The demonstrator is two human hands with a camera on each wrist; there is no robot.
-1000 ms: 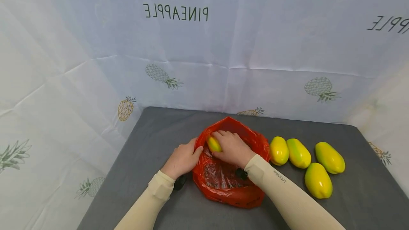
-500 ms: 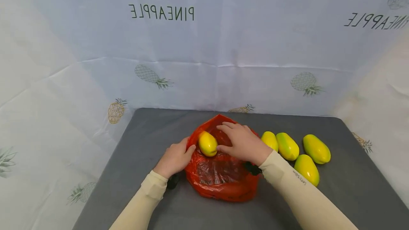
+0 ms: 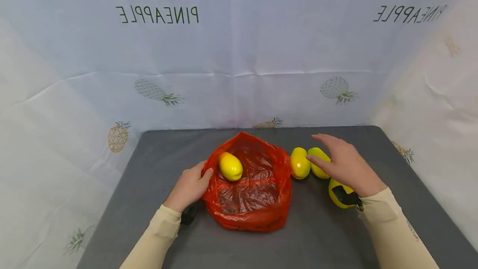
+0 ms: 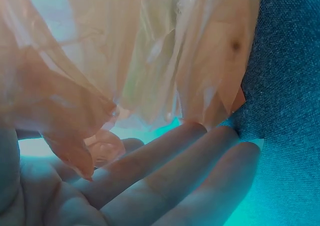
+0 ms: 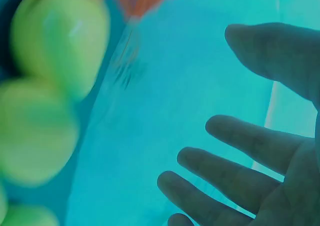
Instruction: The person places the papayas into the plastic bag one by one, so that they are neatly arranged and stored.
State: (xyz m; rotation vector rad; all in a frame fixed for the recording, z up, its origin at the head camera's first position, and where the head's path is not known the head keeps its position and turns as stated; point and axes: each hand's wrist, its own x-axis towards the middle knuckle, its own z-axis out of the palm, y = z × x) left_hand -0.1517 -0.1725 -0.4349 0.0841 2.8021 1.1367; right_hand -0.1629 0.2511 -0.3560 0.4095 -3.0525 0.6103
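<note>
A red plastic bag [image 3: 257, 220] sits with its mouth spread wide on the grey table. Inside it, against the left wall, lies one yellow mango [image 3: 230, 167]. My left hand [image 3: 189, 187] pinches the bag's left rim, thumb over the edge; the left wrist view shows its fingers [image 4: 165, 178] along the outside of the thin plastic. Over the fruit to the right of the bag hovers my right hand [image 3: 347, 165], fingers spread and holding nothing. Beneath and beside it are a yellow mango [image 3: 300, 163], a greenish-yellow mango [image 3: 317, 169] and another partly hidden mango [image 3: 337, 200].
A white cloth [image 3: 231, 53] printed with pineapples hangs behind the grey table [image 3: 313, 235] and along both sides. Black wrist devices [image 3: 188, 215] sit under the wrists. In the right wrist view, several blurred mangoes [image 5: 62, 40] crowd the left side.
My right hand has let go of the mango inside the bag and moved out to the right, above the other mangoes. My left hand keeps hold of the rim. The head view has turned right.
</note>
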